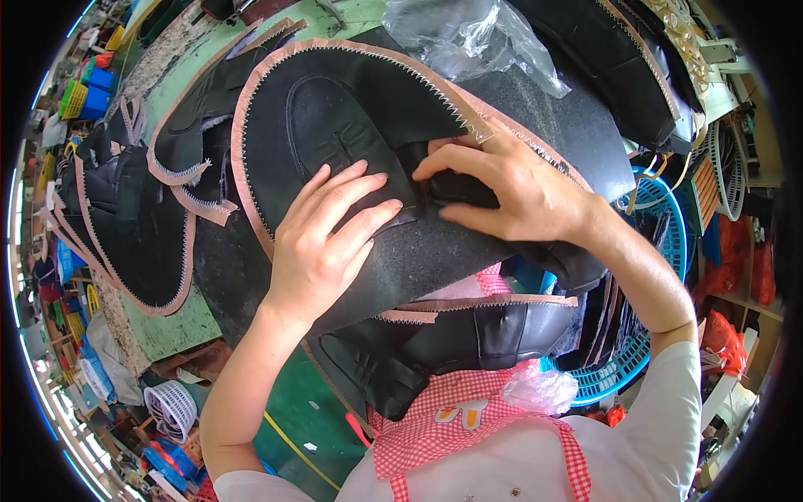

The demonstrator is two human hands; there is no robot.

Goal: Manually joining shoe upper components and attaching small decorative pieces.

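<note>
lying at the far left, a stack of black cut pieces with pink zigzag edges rests on the green table. the left hand presses flat, fingers spread and released, on the large black shoe upper at centre. just right, the right hand pinches a small black strap piece against that upper, with a blue basket further right.

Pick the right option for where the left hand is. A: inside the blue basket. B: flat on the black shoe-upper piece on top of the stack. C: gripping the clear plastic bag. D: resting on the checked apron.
B: the left hand lies palm down, fingers spread, on the black shoe-upper piece, beside the right hand.
</note>
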